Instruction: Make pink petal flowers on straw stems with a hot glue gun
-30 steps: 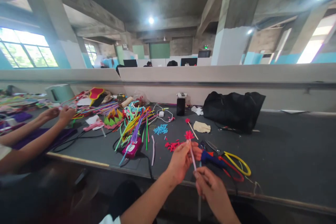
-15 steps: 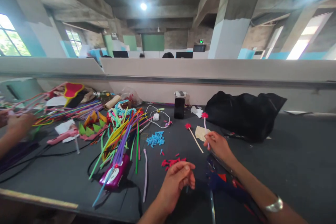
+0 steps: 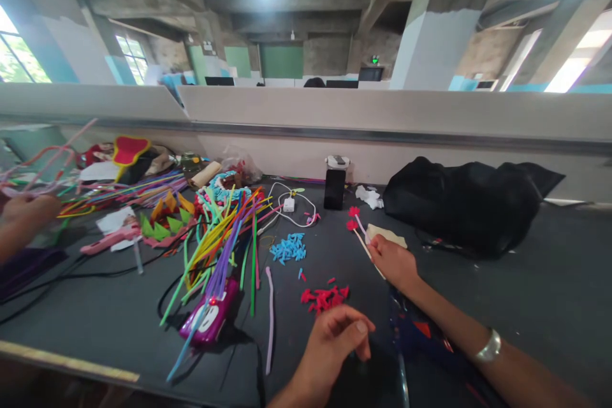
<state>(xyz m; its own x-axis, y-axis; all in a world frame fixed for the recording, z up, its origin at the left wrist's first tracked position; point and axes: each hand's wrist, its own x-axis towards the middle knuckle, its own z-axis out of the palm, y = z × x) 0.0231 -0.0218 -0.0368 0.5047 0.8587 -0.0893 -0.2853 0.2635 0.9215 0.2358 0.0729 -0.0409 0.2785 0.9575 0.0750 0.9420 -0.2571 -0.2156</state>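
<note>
My right hand (image 3: 396,262) pinches the pale purple stem of a pipe-cleaner flower (image 3: 359,227) with a red head, low over the table. A second red-headed flower (image 3: 367,251) with a cream stem lies right beside it, and a cream scrap of paper (image 3: 389,236) is just behind my fingers. My left hand (image 3: 335,347) is curled closed near the front; a bit of blue shows below its fingers, too small to name. Just beyond it is a pile of short red pieces (image 3: 325,298). Under my right forearm lies a dark blue glue gun (image 3: 421,338), partly hidden.
Blue pieces (image 3: 289,248) lie mid-table. To the left, colourful pipe cleaners (image 3: 224,236) rest over a purple case (image 3: 210,319), near a pink glue gun (image 3: 109,239). A phone (image 3: 334,190) stands at the back, beside a black bag (image 3: 463,204). Another person's hand (image 3: 29,213) works far left.
My right hand has lowered the purple-stemmed flower to the left, beside the cream-stemmed one. My left hand stays curled, now slightly clear of the red pile. The view has tilted down a little.
</note>
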